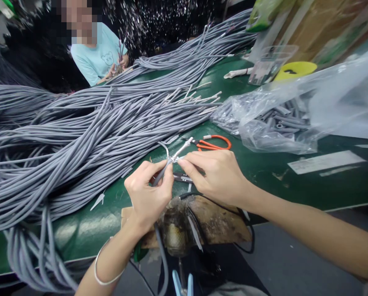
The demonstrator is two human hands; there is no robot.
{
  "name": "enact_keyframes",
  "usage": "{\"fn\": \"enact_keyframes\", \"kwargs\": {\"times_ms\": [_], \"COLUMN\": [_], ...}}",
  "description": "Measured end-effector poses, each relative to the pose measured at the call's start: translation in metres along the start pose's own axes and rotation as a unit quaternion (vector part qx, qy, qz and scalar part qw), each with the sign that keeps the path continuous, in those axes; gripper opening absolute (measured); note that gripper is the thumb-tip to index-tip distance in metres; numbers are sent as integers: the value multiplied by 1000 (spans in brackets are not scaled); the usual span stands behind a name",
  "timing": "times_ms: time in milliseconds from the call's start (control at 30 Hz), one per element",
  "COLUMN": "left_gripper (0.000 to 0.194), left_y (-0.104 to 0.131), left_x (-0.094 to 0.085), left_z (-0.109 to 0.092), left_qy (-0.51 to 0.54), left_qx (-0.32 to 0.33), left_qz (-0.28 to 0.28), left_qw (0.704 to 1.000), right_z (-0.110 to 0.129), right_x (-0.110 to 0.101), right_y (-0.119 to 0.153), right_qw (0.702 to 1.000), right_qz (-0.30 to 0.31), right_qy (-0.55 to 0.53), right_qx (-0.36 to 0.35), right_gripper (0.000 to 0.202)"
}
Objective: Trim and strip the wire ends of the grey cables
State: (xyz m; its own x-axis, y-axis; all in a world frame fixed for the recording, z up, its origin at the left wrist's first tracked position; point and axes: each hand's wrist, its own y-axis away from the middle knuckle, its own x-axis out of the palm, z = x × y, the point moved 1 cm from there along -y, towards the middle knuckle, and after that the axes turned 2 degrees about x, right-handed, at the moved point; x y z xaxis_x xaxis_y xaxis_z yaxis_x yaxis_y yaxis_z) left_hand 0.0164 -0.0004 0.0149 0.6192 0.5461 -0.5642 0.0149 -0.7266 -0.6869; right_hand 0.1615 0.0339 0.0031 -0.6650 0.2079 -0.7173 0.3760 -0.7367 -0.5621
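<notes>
My left hand [149, 191] pinches a grey cable [161, 172] close to its stripped end, and the cable hangs down below the wrist. At that end a whitish wrapped core [183, 149] sticks up to the right, beside a thinner pale strand that bends up to the left. My right hand [213, 174] is closed on the white material at the split, its fingertips close to those of my left hand. Orange-handled scissors [216, 144] lie just beyond my right hand. A dark metal tool [182, 178] shows partly between and behind the hands.
Bundles of grey cables [94, 135] cover the left and middle of the green table [264, 181]. At right lies a clear bag [273, 121] of grey tube pieces. A wooden board [227, 220] juts at the near edge. A person [97, 57] sits across, holding wires.
</notes>
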Motion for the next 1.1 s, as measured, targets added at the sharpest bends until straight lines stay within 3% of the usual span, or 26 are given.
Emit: {"fn": "enact_keyframes", "kwargs": {"times_ms": [300, 500, 600, 700, 867, 1000, 1100], "left_gripper": [9, 8, 8, 9, 9, 11, 10], "left_y": [4, 0, 0, 1, 1, 1, 0], "left_x": [3, 5, 5, 5, 9, 10, 8], "left_z": [-1, 4, 5, 6, 9, 9, 9], "left_qy": [-44, -17, 9, -3, 5, -13, -4], "left_qx": [96, 55, 29, 47, 49, 76, 53], "left_qz": [-9, -1, 3, -12, -2, -5, -13], "left_qw": [994, 998, 1000, 999, 999, 997, 999], "right_z": [0, 4, 5, 5, 4, 3, 5], "right_x": [7, 15, 16, 14, 14, 15, 16], "right_y": [-1, 5, 3, 0, -1, 0, 1], "right_qw": [982, 998, 998, 996, 998, 997, 997], "right_qz": [59, -26, -30, -35, -43, -51, -48], "right_qy": [-160, -52, -54, -81, -40, -48, -23], "right_qx": [77, -5, -4, 16, -33, -19, -48], "right_gripper": [41, 37, 37, 40, 38, 37, 34]}}
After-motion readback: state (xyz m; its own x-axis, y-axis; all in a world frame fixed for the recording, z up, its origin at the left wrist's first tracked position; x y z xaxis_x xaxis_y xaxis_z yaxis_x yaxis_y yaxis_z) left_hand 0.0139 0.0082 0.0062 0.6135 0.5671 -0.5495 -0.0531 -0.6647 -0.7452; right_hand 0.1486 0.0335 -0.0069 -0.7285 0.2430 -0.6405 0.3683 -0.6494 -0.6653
